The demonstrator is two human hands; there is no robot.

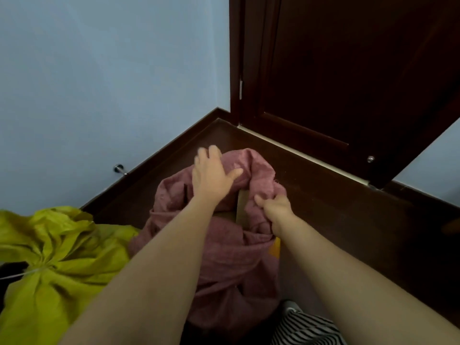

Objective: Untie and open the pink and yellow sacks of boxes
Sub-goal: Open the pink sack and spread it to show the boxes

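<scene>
Dusty pink sack (224, 257) at centre frame, tan cardboard box (241, 206) edge seen in its mouth, mustard yellow sack (62, 257) at lower left tied with white string (18, 274), black-and-white striped fabric (306, 327) at bottom, pale blue wall (99, 83) at upper left, dark brown door (348, 70) at upper right, dark brown floor (348, 220)

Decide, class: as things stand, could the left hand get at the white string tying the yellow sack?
Probably yes. The left hand rests open on the pink sack, holding nothing, and the white string on the yellow sack lies exposed on that side, with nothing covering it.
</scene>
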